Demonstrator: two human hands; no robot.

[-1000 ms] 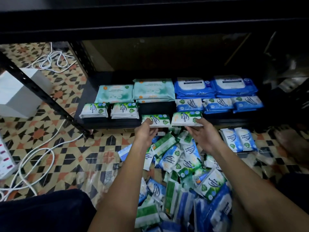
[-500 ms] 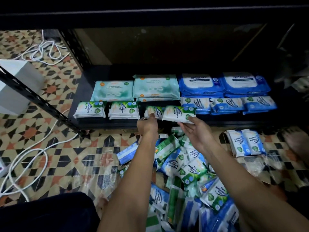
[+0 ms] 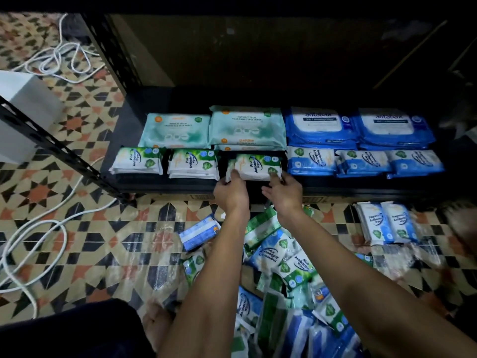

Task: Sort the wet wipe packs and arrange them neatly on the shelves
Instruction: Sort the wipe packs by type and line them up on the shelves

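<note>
At centre frame, the left hand (image 3: 230, 193) and right hand (image 3: 283, 191) each grasp 1 end of a green pine wipe stack (image 3: 254, 167) resting on the black shelf (image 3: 180, 186), third in the front row. Unsorted packs (image 3: 281, 270) lie heaped on the tiled floor (image 3: 108, 244), lower centre.

Pretty dim shot overall. The back of the shelf (image 3: 258, 60) is nearly black, and the brightest patch is the tiled floor (image 3: 77, 202) on the left. Wide-angle lens bends the frame edges hard. The right edge is smeared with blur, and the loose packs (image 3: 296, 280) at the bottom look soft.
</note>
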